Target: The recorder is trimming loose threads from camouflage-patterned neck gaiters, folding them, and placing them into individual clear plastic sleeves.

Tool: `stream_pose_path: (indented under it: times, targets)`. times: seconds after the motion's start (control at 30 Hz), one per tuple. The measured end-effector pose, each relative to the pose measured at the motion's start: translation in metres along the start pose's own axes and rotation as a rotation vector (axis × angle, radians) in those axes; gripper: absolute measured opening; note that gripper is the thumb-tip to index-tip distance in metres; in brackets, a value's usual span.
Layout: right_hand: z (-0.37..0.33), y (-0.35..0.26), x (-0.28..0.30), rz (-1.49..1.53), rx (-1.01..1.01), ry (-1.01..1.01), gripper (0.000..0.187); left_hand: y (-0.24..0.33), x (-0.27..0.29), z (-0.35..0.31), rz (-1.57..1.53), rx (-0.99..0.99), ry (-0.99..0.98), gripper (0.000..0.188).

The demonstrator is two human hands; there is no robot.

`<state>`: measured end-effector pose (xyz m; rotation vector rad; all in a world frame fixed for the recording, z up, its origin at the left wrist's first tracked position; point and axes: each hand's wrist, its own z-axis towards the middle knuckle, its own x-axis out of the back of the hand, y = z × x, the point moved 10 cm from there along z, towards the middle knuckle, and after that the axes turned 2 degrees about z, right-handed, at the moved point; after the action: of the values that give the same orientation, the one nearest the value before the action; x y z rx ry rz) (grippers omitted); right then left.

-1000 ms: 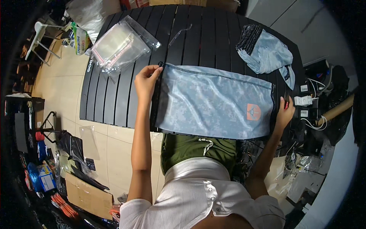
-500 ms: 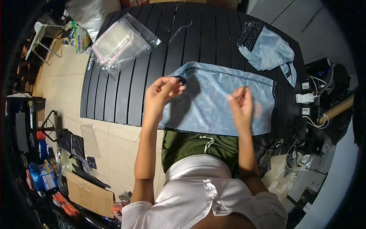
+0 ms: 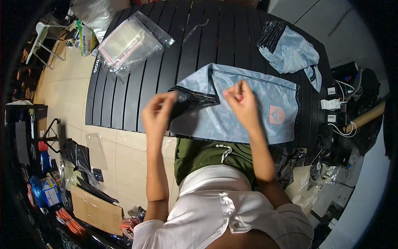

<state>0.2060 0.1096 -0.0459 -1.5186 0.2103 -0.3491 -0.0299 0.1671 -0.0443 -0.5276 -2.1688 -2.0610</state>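
Note:
A blue-grey cloth piece (image 3: 248, 120) with a faint camouflage pattern, dark seams and an orange badge lies across the table's near edge. Its upper left corner is turned back, baring a black inner side (image 3: 188, 101). At that folded edge, my left hand (image 3: 156, 111) is closed with its fingertips pinching the cloth; motion blurs them a little. Over the middle of the cloth hovers my right hand (image 3: 242, 101), fingers curled and pressed together. Whatever it may hold is too small to make out.
The black slatted table (image 3: 137, 95) carries clear plastic bags (image 3: 132, 41) at the far left. A crumpled bundle of similar cloth (image 3: 296, 52) sits at the far right. Plugs and white cables (image 3: 331, 104) crowd the right edge. A thin clear strip (image 3: 195, 30) lies at the back.
My left hand has moved left and down, folding the cloth's left corner over so its black inside shows. My right hand has shifted left and slightly up, uncovering the orange badge.

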Motion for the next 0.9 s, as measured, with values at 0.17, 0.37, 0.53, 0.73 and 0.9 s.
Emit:
stream_pose_path:
  times: [0.17, 0.37, 0.53, 0.73, 0.9]
  targets:
    - [-0.013, 0.016, 0.117, -0.501, -0.076, 0.314, 0.019, -0.051, 0.12, -0.045, 0.16, 0.111, 0.347, 0.018]
    - [-0.073, 0.01, 0.265, -0.699, 0.073, 0.799, 0.034, -0.07, 0.145, -0.085, 0.526, 0.578, 0.238, 0.039]
    - [-0.1, 0.025, 0.304, -1.208, -0.133, 0.872, 0.046, -0.003, 0.051, -0.06, 0.295, 0.153, 0.044, 0.025]
    - [-0.092, 0.028, 0.291, -1.438, -0.118, 0.869, 0.044, 0.031, -0.057, -0.037, 0.674, -0.406, -0.076, 0.04]
    - [-0.089, 0.025, 0.286, -1.749, -0.204, 0.844, 0.045, -0.013, -0.054, -0.015, 0.625, -0.239, -0.125, 0.023]
